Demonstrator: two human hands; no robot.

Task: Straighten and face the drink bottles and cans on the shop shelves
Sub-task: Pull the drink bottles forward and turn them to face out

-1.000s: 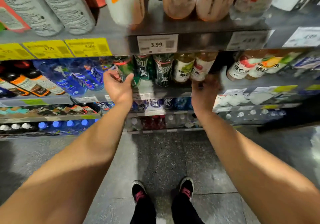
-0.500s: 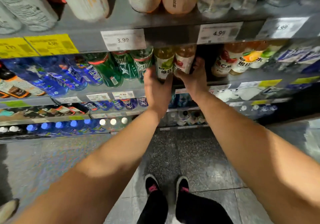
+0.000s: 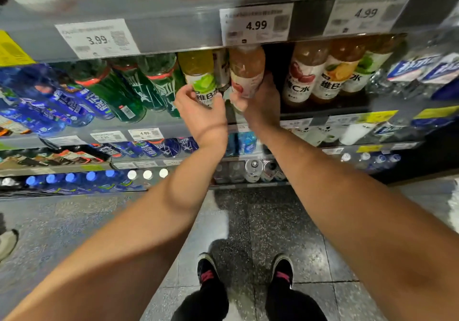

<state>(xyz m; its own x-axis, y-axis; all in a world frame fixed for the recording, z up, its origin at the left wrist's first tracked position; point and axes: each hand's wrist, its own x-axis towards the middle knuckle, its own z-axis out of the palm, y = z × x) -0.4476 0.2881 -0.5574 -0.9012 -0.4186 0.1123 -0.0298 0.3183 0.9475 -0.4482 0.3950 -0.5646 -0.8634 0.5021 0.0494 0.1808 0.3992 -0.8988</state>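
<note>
My left hand (image 3: 201,112) grips the lower part of a yellow-green vitamin drink bottle (image 3: 198,72) with a white label, standing at the shelf front. Beside it, my right hand (image 3: 260,102) wraps around the base of a peach-coloured drink bottle (image 3: 247,68). Both bottles stand upright under the 4.99 price tag (image 3: 255,24). A dark gap lies to the right of the peach bottle, then three more vitamin bottles (image 3: 323,72) with their labels facing out.
Green bottles (image 3: 149,84) and blue bottles (image 3: 57,102) fill the same shelf to the left. Clear water packs (image 3: 422,72) sit at the right. Lower shelves hold more bottles and cans (image 3: 253,170). Another person's shoe (image 3: 7,242) shows at the left edge.
My left hand moved right from the green bottles onto the yellow-green bottle. My right hand closed around the peach bottle. The view shifted right along the shelf.
</note>
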